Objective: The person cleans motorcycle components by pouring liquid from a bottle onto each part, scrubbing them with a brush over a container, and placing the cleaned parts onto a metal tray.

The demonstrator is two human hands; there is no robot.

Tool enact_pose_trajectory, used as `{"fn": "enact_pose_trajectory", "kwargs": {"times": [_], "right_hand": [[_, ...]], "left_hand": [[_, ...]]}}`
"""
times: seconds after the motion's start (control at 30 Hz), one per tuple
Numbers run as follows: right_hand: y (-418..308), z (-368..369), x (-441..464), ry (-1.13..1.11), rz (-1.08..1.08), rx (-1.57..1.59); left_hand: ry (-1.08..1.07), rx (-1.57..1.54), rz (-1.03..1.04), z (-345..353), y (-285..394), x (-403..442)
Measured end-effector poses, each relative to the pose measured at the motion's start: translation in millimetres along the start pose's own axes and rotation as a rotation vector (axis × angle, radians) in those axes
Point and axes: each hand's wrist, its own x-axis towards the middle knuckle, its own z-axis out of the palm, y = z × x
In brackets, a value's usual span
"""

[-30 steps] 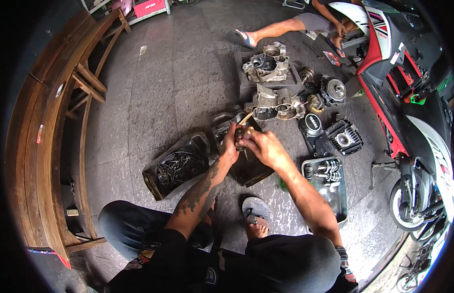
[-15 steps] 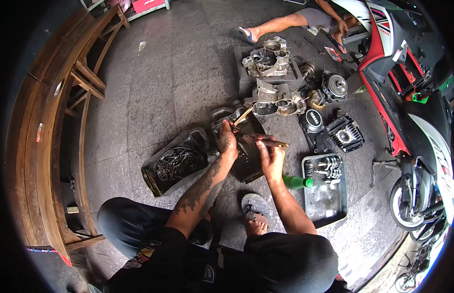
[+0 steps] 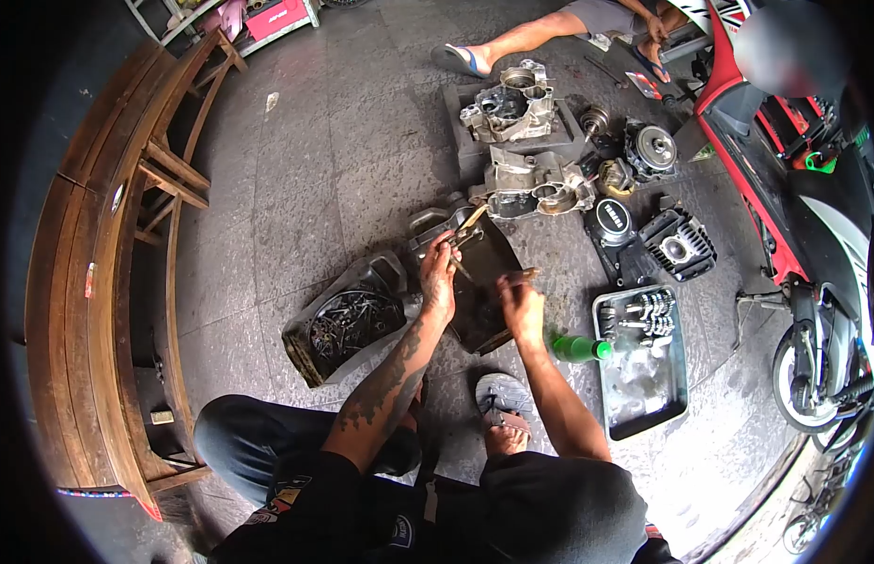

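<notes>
My left hand (image 3: 439, 277) is closed round a small dark metal part (image 3: 463, 237) above the dark open container (image 3: 493, 324). My right hand (image 3: 522, 305) grips a brush-like tool (image 3: 523, 275) with a brown handle, over the container's right side. The tool's working end is blurred. A pale wooden-looking piece (image 3: 473, 218) leans at the container's far edge. Left of it stands a cut container of bolts and small parts (image 3: 348, 324). A green bottle (image 3: 583, 349) lies right of my right hand, beside a metal tray (image 3: 601, 395) with gear shafts (image 3: 653, 315).
Engine cases (image 3: 536, 183) lie beyond the container, with a YAMAHA cover (image 3: 614, 221) and finned cylinder part (image 3: 679, 246) to their right. A wooden bench (image 3: 89, 282) runs along the left. A motorbike (image 3: 761, 197) stands right. Another person's leg (image 3: 531, 39) stretches across the top.
My hands were together over the container a second ago; now they are apart, with the brown-handled tool visible in my right hand. The view has shifted slightly. The green bottle has come into fuller view.
</notes>
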Motion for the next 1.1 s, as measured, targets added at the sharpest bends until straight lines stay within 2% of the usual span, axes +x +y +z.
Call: {"fn": "enact_pose_trajectory", "kwargs": {"times": [0.1,0.2,0.23,0.27,0.37,0.43,0.47,0.53,0.6,0.63,0.67,0.73,0.8,0.83,0.87,0.9,0.93,0.97,1.0,1.03,1.1], "right_hand": [[-40,-16,0,0.188,-0.039,0.287],[-86,-34,2,0.137,-0.149,0.245],[-94,-34,7,0.139,-0.229,0.275],[-102,-38,11,0.102,-0.283,0.171],[-105,-34,20,-0.021,-0.301,0.185],[-109,-34,17,-0.027,-0.364,0.136],[-108,-33,15,-0.038,-0.393,0.164],[-105,-27,15,-0.055,-0.403,0.166],[-101,-23,12,-0.075,-0.376,0.103],[-97,-19,12,-0.087,-0.364,0.069],[-92,-19,12,-0.148,-0.347,0.015],[-89,-19,10,-0.133,-0.39,0.076],[-91,-28,6,0.019,-0.466,0.174],[-91,-32,3,0.05,-0.325,0.229],[-87,-34,1,0.076,-0.18,0.283],[-80,-33,-2,0.11,-0.146,0.332],[-73,-32,-1,0.152,-0.121,0.383],[-60,-28,3,0.143,-0.087,0.342],[-44,-22,1,0.142,-0.051,0.301],[-31,-15,1,0.156,-0.079,0.181],[0,3,1,0.047,-0.136,-0.044]], "left_hand": [[-0.01,0.058,-0.055,6,1,-3],[-0.009,0.12,-0.092,12,3,-7],[0.068,0.226,-0.121,14,0,-7],[0.066,0.22,-0.119,16,-3,-9],[0.007,0.264,-0.044,17,-9,-12],[-0.008,0.255,-0.062,9,-16,-8],[-0.007,0.253,-0.091,3,-20,-5],[0.044,0.214,-0.29,4,-12,0],[0.015,0.311,-0.403,10,0,-3],[-0.059,0.17,-0.344,28,15,-19],[0.061,0.086,-0.352,19,-1,-17],[0.024,0.061,-0.324,20,0,-16],[0.121,0.27,-0.276,34,11,-24],[0.114,0.199,-0.236,31,5,-17],[0.106,0.33,-0.177,25,1,-12],[0.115,0.398,-0.092,27,4,-11],[0.104,0.358,-0.165,26,7,-9],[0.002,0.256,-0.163,28,15,-11],[0.032,0.234,-0.178,30,19,-9],[0.065,0.25,-0.185,28,20,-6],[0.088,0.296,-0.191,22,22,-4]]}}
